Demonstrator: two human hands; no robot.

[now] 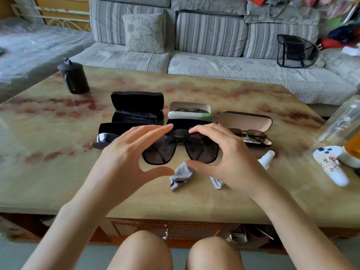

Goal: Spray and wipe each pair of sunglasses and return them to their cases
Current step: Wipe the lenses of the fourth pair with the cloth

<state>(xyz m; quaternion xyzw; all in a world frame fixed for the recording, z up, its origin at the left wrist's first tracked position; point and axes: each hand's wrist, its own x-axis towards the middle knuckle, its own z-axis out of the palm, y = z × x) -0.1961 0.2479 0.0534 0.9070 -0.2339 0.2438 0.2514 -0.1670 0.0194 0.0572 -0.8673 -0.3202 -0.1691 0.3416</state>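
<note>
A pair of black sunglasses (180,150) with dark lenses is held up above the table (58,172), between my hands. My right hand (231,160) pinches the right lens rim between forefinger and thumb. The straight fingers of my left hand (124,158) lie along the top of the frame, and its thumb is spread below, apart from the rim. A crumpled grey cloth (181,177) lies under the glasses. A small white spray bottle (266,157) lies to the right, partly hidden by my right hand.
Open cases stand behind my hands: an empty black case (136,109), a white case (190,111) with glasses inside, and a beige-lined case (245,121) holding metal-framed sunglasses (251,135). Another pair (104,137) shows at the left. A black canister (74,76), a glass bottle (341,121) and a white controller (331,166) stand near the table's edges.
</note>
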